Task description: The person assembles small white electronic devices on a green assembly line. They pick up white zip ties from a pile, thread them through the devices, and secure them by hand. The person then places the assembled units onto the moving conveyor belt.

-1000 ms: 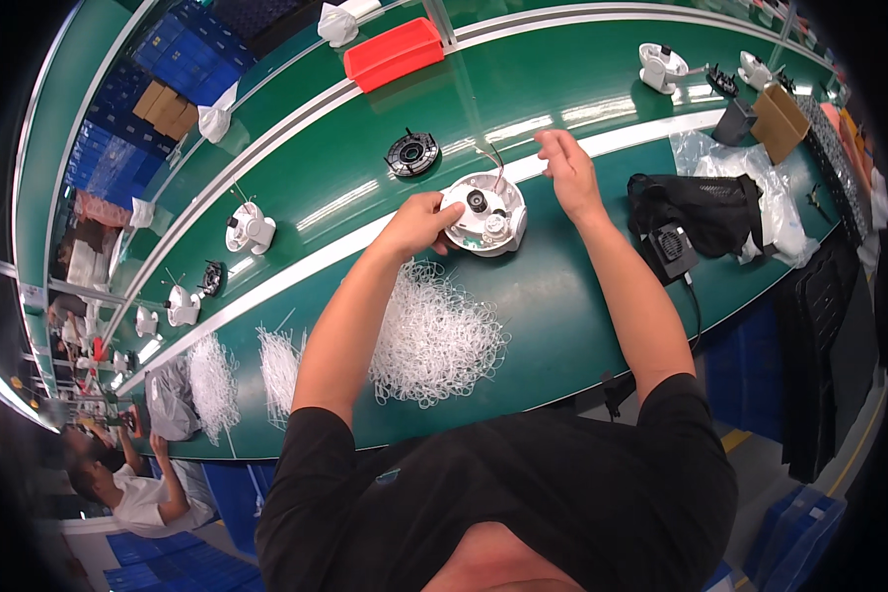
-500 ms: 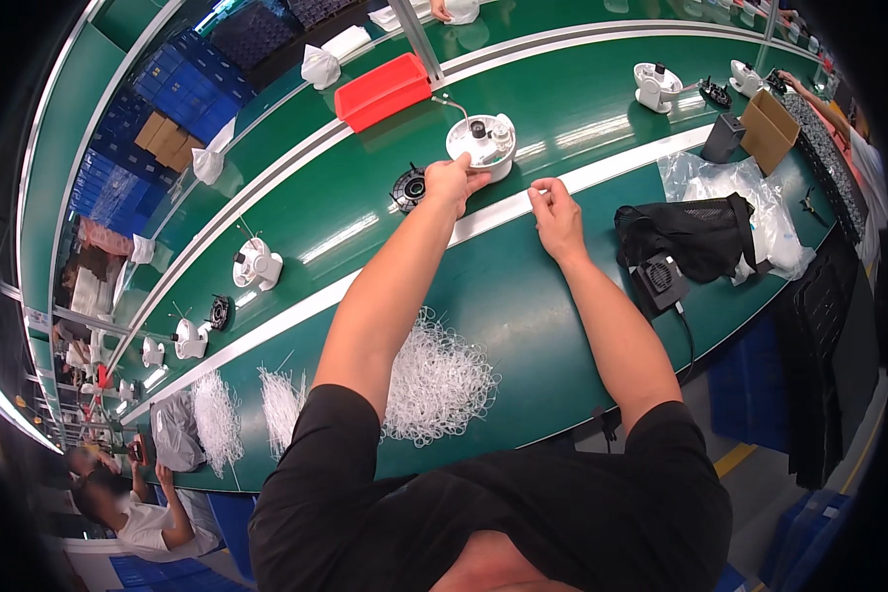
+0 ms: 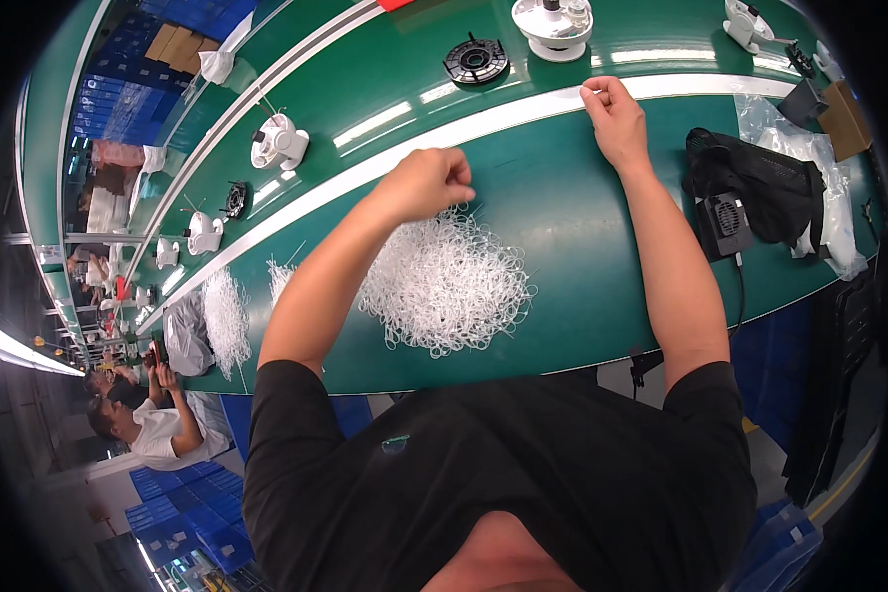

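Note:
My left hand [image 3: 429,185] hovers at the far edge of a heap of thin white loops [image 3: 449,281], its fingers curled together. Whether anything is pinched in them is hidden. Farther right, my right hand [image 3: 617,123] is closed, thumb against fingertips, beside the pale strip [image 3: 523,108] that edges the conveyor. Anything between those fingertips is too small to make out. Beyond it on the green belt stands a round white housing [image 3: 553,44] with a black part on top. To its left lies a black round slotted part [image 3: 476,60], apart from both hands.
Another white housing [image 3: 278,143] and a small black part [image 3: 235,200] are on the belt at left. More white loops [image 3: 227,321] lie near a grey bag [image 3: 187,335]. At right are a black mesh bag [image 3: 760,187], a small black fan [image 3: 728,219] and clear plastic [image 3: 834,197]. A co-worker [image 3: 158,424] sits at lower left.
My left hand has come away from the white housing, back toward the heap of loops. My right hand stays near the pale strip, closed. The view has tilted down toward my body.

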`<move>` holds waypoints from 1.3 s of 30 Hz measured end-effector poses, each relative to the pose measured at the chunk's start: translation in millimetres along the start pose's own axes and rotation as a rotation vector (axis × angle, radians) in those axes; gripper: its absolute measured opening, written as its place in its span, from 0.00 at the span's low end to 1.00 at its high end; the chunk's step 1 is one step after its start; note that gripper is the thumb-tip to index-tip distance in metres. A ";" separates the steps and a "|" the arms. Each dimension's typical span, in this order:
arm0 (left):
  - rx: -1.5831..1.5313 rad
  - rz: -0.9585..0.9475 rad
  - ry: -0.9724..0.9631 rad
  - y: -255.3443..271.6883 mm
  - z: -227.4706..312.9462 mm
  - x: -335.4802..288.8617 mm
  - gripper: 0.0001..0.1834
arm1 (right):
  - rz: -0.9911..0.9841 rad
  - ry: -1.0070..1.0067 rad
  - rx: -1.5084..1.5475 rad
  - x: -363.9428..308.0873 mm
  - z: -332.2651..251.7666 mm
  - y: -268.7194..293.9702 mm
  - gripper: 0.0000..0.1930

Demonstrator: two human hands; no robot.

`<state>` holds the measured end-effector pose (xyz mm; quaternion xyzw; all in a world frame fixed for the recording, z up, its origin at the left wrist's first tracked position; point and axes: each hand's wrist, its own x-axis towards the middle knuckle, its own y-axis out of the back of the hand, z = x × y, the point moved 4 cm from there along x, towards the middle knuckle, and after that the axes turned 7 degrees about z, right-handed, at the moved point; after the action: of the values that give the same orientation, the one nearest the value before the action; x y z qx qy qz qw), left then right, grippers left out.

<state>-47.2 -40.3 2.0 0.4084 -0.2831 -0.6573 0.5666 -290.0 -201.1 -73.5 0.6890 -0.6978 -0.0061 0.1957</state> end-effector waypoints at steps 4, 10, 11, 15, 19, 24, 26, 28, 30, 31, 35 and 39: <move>0.216 0.071 -0.048 -7.6 3.6 -14.4 0.11 | -0.025 0.037 -0.015 -0.8 0.1 -0.7 0.12; 0.297 -0.027 -0.094 -16.0 8.0 -8.9 0.10 | -0.057 0.057 0.032 -1.9 1.1 1.0 0.12; 0.279 -0.039 -0.086 -17.0 6.8 -8.4 0.10 | -0.055 0.058 0.038 -2.1 2.5 0.7 0.12; 0.175 -0.045 -0.173 -16.5 -3.6 -8.6 0.08 | -0.064 0.062 0.053 -2.3 0.6 0.9 0.11; -0.295 -0.077 -0.039 1.0 -19.6 -5.7 0.09 | -0.064 0.064 0.059 -3.3 -0.7 1.5 0.10; -0.714 0.075 0.000 19.4 -39.0 -20.0 0.08 | -0.079 0.073 0.093 -2.8 1.4 -3.5 0.09; -0.911 0.138 -0.019 24.7 -40.0 -24.3 0.08 | -0.067 0.103 0.082 -1.9 3.6 -0.7 0.09; -0.988 0.202 -0.007 29.7 -56.0 -26.8 0.08 | -0.058 0.103 0.107 -0.7 6.9 1.3 0.08; -1.123 0.272 -0.011 37.8 -64.9 -35.0 0.08 | -0.084 0.080 0.096 -0.7 4.9 1.2 0.09; -1.221 0.332 -0.052 40.9 -77.1 -36.5 0.06 | -0.090 0.076 0.094 -0.3 6.2 -0.3 0.09; -1.368 0.766 0.126 71.2 -135.4 -47.8 0.04 | -0.091 0.071 0.054 -2.6 1.8 -1.9 0.09; -1.437 1.143 0.338 92.7 -218.3 -54.2 0.11 | -0.082 0.060 0.041 -5.9 0.3 -2.7 0.10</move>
<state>188.9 14.2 -19.4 -0.1511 0.1196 -0.2279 0.9544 -287.7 -195.7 -76.1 0.7206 -0.6629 0.0208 0.2020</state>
